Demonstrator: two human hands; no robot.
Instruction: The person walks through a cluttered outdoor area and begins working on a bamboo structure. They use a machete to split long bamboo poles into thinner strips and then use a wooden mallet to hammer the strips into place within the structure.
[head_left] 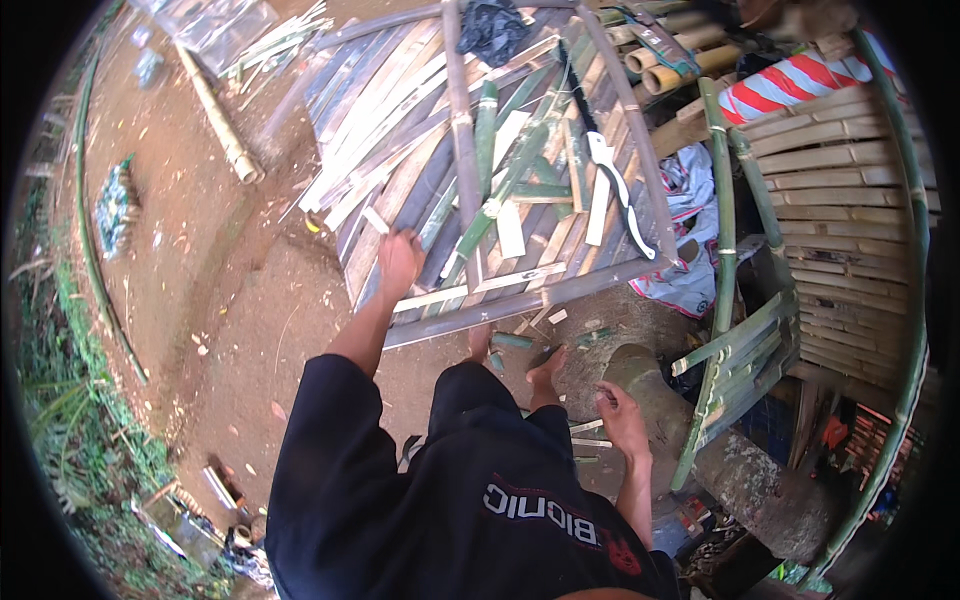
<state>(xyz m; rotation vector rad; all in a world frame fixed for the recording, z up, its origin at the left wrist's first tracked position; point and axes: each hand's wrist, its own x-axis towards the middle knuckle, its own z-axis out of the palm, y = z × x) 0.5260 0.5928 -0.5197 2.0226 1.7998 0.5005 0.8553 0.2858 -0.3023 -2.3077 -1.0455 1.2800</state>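
Note:
My left hand (401, 262) reaches over the near left part of a slatted wooden table (618, 268), its fingers closed on a short pale bamboo piece (375, 220). Lower right, away from the table, my right hand (624, 418) has its fingers curled together; whatever is between them is too small to make out. Split green bamboo pieces (520, 168) and pale bamboo strips (375, 135) lie across the tabletop. To their right rests a hand saw (605, 160) with a white and black handle and a dark blade.
Bamboo offcuts (513, 340) litter the ground by my bare feet. A log (735, 470) lies at lower right, below a bamboo frame (722, 230) and a slatted bamboo bench (830, 200). Further left are a bamboo pole (215, 115) and a dark plastic bag (492, 32) on the table.

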